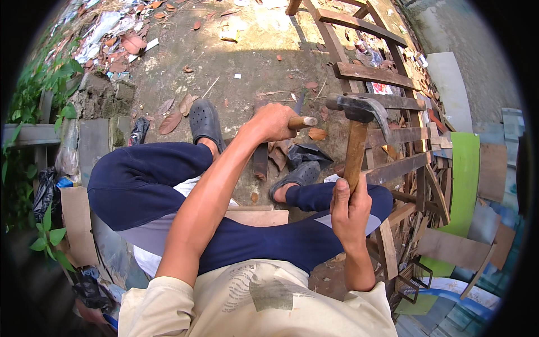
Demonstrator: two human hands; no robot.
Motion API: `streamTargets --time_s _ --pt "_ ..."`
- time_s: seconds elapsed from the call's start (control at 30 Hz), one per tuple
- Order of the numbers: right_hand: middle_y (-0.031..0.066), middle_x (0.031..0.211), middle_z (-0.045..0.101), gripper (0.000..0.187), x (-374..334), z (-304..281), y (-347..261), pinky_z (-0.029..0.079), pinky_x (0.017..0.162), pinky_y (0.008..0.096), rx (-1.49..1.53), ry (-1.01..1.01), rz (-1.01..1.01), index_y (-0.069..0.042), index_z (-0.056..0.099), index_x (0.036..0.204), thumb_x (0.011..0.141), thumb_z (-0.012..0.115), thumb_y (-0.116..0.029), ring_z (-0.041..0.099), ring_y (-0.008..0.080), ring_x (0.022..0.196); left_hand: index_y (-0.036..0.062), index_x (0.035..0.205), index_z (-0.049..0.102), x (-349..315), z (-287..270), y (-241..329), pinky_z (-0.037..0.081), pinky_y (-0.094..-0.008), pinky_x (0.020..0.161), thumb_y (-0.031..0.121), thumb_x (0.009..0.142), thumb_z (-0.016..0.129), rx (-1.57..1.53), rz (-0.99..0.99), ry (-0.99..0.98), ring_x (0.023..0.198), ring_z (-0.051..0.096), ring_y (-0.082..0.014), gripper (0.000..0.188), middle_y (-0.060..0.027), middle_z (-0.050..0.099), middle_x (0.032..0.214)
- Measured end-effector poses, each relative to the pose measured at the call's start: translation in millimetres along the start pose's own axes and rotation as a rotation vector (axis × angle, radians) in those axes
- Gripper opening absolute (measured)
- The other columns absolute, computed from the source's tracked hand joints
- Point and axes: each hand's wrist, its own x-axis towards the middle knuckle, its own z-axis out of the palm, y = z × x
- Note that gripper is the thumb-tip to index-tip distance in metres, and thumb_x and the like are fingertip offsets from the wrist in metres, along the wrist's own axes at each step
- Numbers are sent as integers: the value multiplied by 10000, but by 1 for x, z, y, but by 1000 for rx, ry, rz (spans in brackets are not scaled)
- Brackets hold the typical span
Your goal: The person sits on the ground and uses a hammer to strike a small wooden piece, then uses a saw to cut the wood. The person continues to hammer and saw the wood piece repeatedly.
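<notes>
Seated on the ground, legs crossed, dark clogs (205, 121) on the feet. Right hand (349, 209) clenched round the wooden handle of a claw hammer (359, 109), head raised over the slatted wooden frame (387, 101) on the right. Left hand (273, 122) gripping a round wooden-handled tool (301, 121), likely a chisel, its blade hidden behind the fist, pointing toward a dark plank (260, 157) between the feet. Judging by the raised hammer, mid-job: no blow landing, frame intact with most slats in place, loose boards (455, 247) scattered near right
</notes>
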Motion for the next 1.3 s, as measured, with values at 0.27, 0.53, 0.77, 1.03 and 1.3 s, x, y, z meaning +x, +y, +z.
streamTargets --time_s 0.27,0.53,0.77,1.03,1.3 --pt "199 698 594 234 6 -1 9 468 564 427 -78 -82 155 1 545 1021 1057 571 -229 614 380 588 121 931 750 6 0 3 547 -505 743 300 731 765 5 21 13 847 694 -425 269 -201 727 872" --pt "33 630 528 281 9 -3 23 395 490 277 -78 -79 95 -3 553 1018 1072 559 -279 530 109 543 90 896 740 15 5 6 539 -507 730 302 723 744 29 52 13 824 691 -428 273 -210 720 853" --pt "211 681 580 235 7 0 27 468 574 443 -156 -174 94 19 543 1023 1049 577 -212 603 393 583 92 882 737 23 6 6 535 -507 709 296 718 742 57 53 -17 806 686 -434 262 -212 716 842" --pt "20 603 508 310 -2 10 40 375 459 291 2 41 -39 -3 545 950 1085 534 -282 465 97 486 100 886 733 27 10 7 538 -501 716 305 722 742 58 83 -9 812 681 -438 263 -207 713 834" --pt "-20 626 482 352 -4 9 32 358 447 233 245 124 -84 -3 536 989 1084 532 -341 463 48 509 107 904 734 26 10 8 548 -498 744 317 736 741 58 47 -41 847 685 -439 269 -211 720 872"
